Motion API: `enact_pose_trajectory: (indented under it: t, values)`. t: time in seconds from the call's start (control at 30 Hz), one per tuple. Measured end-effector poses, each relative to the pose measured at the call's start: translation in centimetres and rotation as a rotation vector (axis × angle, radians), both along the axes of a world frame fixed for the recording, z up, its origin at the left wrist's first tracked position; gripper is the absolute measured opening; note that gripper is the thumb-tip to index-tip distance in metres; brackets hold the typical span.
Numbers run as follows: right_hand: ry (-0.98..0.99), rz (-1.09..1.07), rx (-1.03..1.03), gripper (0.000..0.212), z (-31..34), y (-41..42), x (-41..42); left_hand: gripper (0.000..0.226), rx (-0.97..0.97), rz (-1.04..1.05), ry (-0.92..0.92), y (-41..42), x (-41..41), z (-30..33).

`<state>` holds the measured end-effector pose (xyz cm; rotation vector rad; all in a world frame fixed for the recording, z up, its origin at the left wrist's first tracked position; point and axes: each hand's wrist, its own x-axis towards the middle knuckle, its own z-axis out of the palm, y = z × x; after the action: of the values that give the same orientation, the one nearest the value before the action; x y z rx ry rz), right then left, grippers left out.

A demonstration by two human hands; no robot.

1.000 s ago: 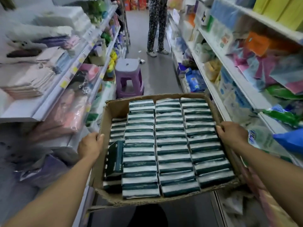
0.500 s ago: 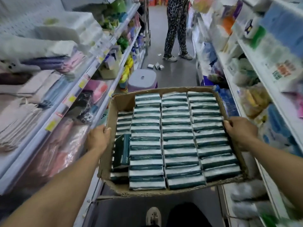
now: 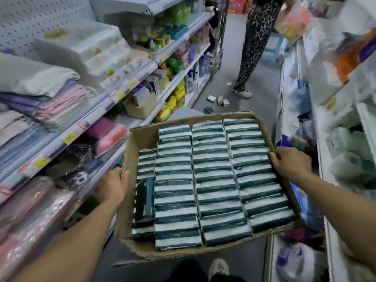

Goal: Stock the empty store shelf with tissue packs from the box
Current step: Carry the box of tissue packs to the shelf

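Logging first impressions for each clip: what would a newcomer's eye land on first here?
First, the wide brown cardboard box in the centre, packed with rows of dark green and white tissue packs, carried by the left hand and right hand gripping its side walls. Next, a few small packs lying on the grey aisle floor beyond the box, near a person in leopard-print trousers.

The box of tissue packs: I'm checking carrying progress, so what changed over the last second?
The person carried the box forward down the aisle: the purple stool has passed out of sight behind it, and the packs on the floor came into view. Unchanged: left hand and right hand grip the box's sides; no pack taken out.
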<state>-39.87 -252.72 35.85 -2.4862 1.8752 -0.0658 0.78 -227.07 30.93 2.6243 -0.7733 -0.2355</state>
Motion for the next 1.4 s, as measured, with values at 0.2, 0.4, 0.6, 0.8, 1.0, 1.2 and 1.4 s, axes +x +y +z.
enact_pose_trajectory:
  t: [0.2,0.4,0.6,0.8,1.0,1.2,1.4]
  values:
    - [0.027,0.150,0.025,0.033,0.1,-14.8,4.1,0.037,0.013,0.135,0.021,-8.3,-0.9,-0.6]
    - [0.054,0.288,0.043,0.032,-1.8,-28.2,11.5,0.035,0.025,0.253,0.056,-17.5,1.9,-3.3]
    - [0.084,0.387,0.101,0.028,-4.3,-41.4,19.9,0.031,0.065,0.370,0.080,-26.7,5.0,-5.9]
    - [0.093,0.571,0.118,0.027,-6.9,-51.8,27.6,0.035,0.085,0.540,0.132,-33.6,6.4,-7.6]
    - [0.119,0.749,0.130,0.030,-10.2,-59.2,34.7,0.035,0.103,0.716,0.112,-39.1,5.8,-9.0]
    - [0.105,0.904,0.111,0.034,-13.9,-65.4,41.5,0.041,0.095,0.918,0.017,-43.3,4.4,-12.4]
    - [0.087,0.990,0.133,0.033,-17.0,-68.5,45.8,0.043,0.062,1.043,0.041,-46.0,4.3,-14.3]
